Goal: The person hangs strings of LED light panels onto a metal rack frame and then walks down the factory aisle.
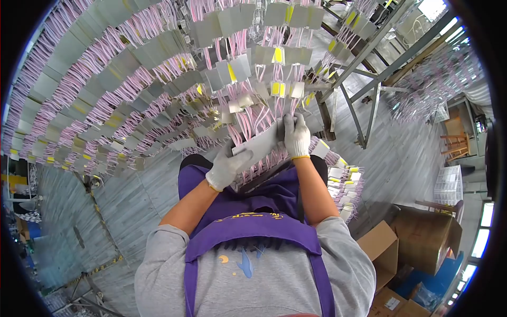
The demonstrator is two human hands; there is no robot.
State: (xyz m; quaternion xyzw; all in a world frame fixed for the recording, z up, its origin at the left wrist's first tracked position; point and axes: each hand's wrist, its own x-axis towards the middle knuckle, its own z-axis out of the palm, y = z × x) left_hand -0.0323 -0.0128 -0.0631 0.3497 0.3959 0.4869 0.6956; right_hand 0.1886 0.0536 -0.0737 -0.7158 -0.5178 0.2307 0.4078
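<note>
The gloved left hand grips a grey panel by its lower-left end; the gloved right hand is at its upper-right end, grip unclear. The panel slants between them, mid-frame, under pink wires.

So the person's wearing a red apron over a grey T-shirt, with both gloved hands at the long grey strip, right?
Not quite: the apron is purple, not red, as the head view shows. It is worn over a grey T-shirt, and the gloved left hand and right hand are at the long grey strip.
</note>
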